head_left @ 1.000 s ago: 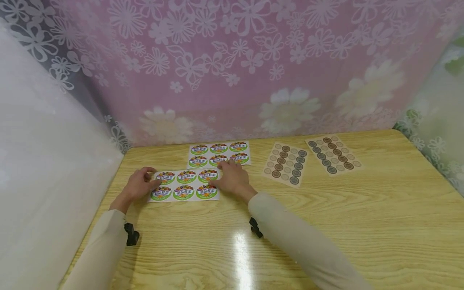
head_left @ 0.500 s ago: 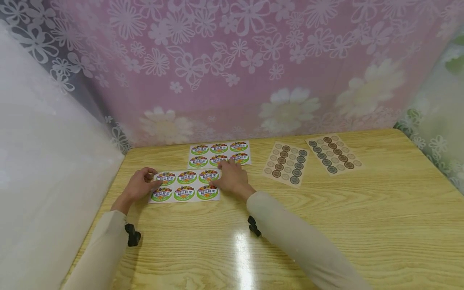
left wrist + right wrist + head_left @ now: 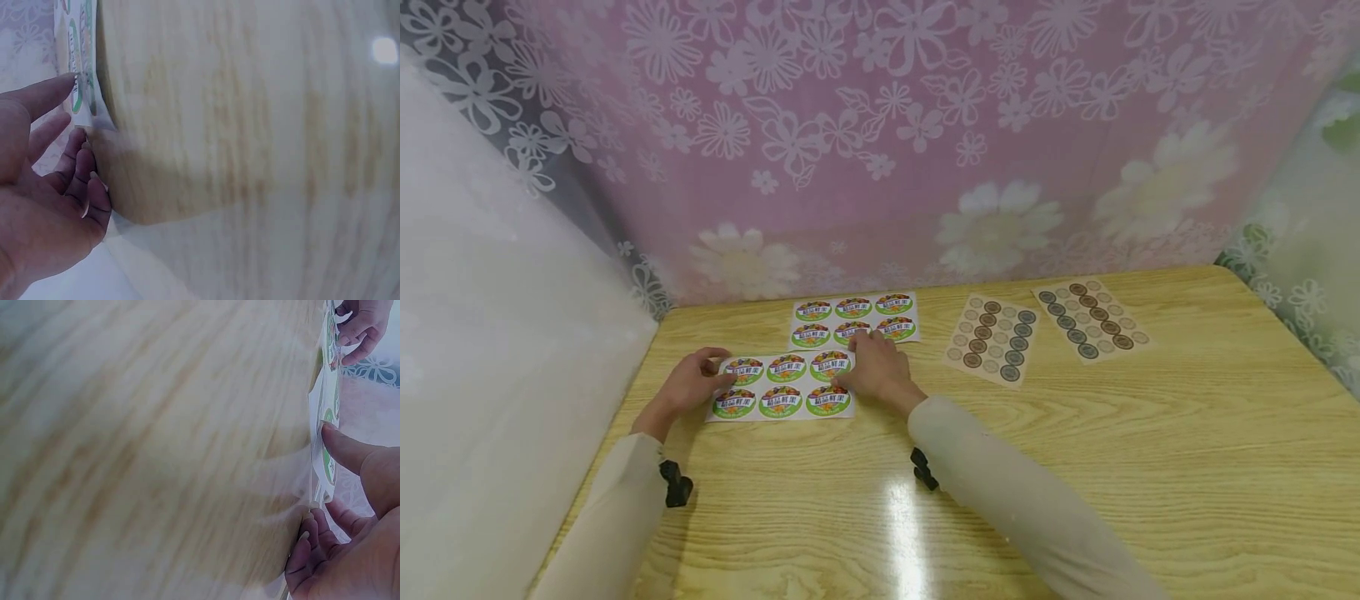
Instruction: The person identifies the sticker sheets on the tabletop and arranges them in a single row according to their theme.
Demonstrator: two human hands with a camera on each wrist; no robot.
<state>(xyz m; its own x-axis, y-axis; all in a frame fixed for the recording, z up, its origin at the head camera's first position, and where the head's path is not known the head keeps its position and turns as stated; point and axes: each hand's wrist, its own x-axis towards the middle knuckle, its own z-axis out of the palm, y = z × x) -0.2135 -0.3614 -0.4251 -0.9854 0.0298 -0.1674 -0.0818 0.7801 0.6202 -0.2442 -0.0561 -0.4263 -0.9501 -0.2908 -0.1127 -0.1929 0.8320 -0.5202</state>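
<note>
A white sheet of round fruit-label stickers (image 3: 782,387) lies on the wooden table, its near edge lifting slightly in the wrist views. My left hand (image 3: 692,382) pinches its left end, thumb (image 3: 59,89) on the printed face and fingers at the edge. At the right end my right hand (image 3: 882,367) grips the same sheet, thumb (image 3: 340,445) on top and the other fingers curled low beside it. Just behind lies a second, matching sticker sheet (image 3: 853,308), partly covered by the right hand's fingers.
To the right lie two beige sheets of small round stickers, one nearer (image 3: 991,340) and one farther right (image 3: 1092,320). A pink flowered curtain (image 3: 865,208) hangs along the back of the table (image 3: 1075,450), and a white sheet-like wall (image 3: 497,333) stands at left.
Both hands keep their places on the front sticker sheet. The sheet and hands shift only very slightly in the head view.
</note>
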